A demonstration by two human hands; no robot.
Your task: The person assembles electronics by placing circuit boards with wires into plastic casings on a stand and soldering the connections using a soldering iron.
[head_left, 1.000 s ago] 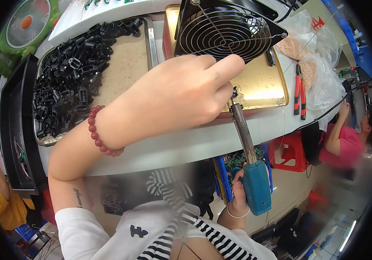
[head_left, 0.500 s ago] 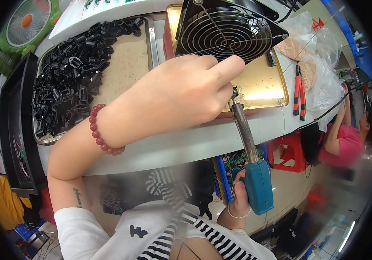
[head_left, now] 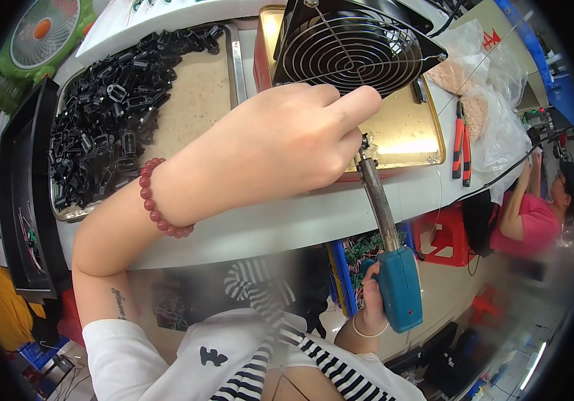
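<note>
My right hand (head_left: 371, 306) is wrapped round the teal handle of a soldering iron (head_left: 399, 287), whose metal barrel points up and away from me. Its tip meets a small black part (head_left: 365, 141) beside the fingers of my left hand (head_left: 294, 137). That hand is closed in a pinch, palm turned down, and the black part sticks out from under it; most of the part is hidden. Just beyond the fingers stands a black fan (head_left: 352, 57) with a wire guard, above a gold-coloured tin tray (head_left: 404, 144).
To the left lies a metal tray (head_left: 200, 87) heaped on one side with black plastic parts (head_left: 116, 113). Red-handled cutters (head_left: 462, 144) and plastic bags (head_left: 491, 113) lie to the right. A green fan (head_left: 40, 40) stands far left. Another person (head_left: 527, 217) sits at the right.
My left hand, the black part and the iron's tip have shifted very slightly to the right. Both grips look the same.
</note>
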